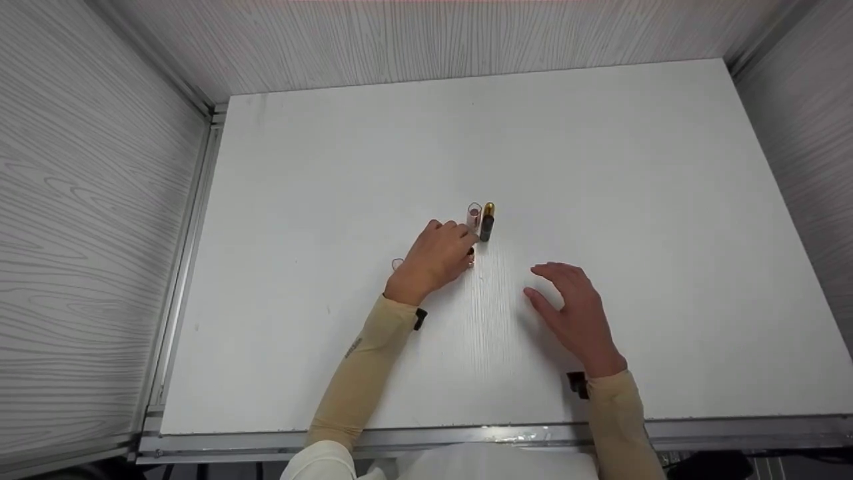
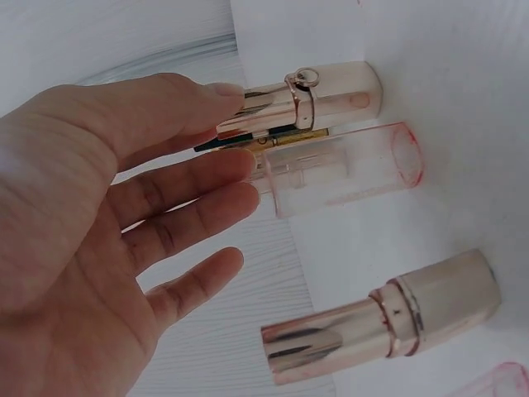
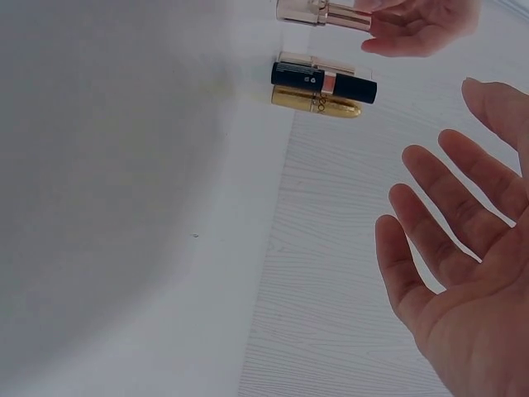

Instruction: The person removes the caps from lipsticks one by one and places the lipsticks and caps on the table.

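My left hand (image 1: 436, 257) pinches the upper end of a rose-gold lipstick (image 2: 343, 98) with a small ring on its band, thumb on one side; its other fingers are spread. Right beyond these fingers stands a clear, pink-tinted lipstick tube (image 2: 351, 169). A second rose-gold lipstick (image 2: 397, 318) stands apart, mostly hidden behind the left hand in the head view. Close together by the clear tube are a black lipstick (image 3: 355, 88) and a gold lipstick (image 3: 318, 102). My right hand (image 1: 576, 317) hovers over the table to the right, fingers apart, holding nothing.
The white table (image 1: 320, 167) has grey wood-grain panels (image 1: 466, 40) at its back and sides. A metal rail (image 1: 500, 435) runs along its front edge. Another pink-tinted clear rim (image 2: 500, 382) shows at the corner of the left wrist view.
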Tool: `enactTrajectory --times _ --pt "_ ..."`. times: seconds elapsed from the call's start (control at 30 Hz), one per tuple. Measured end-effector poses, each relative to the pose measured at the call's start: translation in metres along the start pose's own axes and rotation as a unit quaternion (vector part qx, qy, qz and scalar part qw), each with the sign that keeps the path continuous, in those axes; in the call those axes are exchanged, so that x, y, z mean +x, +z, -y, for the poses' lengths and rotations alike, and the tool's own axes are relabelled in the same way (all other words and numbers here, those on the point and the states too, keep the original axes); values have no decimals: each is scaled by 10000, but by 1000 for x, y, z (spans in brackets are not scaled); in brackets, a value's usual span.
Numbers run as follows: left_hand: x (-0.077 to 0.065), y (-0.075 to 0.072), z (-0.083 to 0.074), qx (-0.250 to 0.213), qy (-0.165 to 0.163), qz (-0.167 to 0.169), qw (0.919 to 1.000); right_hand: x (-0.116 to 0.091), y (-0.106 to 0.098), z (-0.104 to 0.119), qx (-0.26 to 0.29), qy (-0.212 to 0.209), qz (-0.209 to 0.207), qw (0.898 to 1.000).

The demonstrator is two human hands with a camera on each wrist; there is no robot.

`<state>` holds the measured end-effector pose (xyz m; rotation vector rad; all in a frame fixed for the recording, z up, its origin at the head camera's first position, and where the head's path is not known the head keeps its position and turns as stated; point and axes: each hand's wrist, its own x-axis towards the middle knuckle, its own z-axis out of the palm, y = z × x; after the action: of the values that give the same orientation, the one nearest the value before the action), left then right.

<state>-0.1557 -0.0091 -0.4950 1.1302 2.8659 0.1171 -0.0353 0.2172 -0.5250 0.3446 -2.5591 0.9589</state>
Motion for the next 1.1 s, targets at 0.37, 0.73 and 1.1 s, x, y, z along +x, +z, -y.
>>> enactTrajectory --times 0.37,0.73,1.1 --pt "-5 -41 5 81 51 -557 9984 1 0 -1 -55 74 41 9999" --pt "18 -42 13 64 -111 -381 9992 1 3 -2 77 -4 52 10000" --pt "46 -28 12 180 -284 250 9991 1 4 -4 64 6 26 10000"
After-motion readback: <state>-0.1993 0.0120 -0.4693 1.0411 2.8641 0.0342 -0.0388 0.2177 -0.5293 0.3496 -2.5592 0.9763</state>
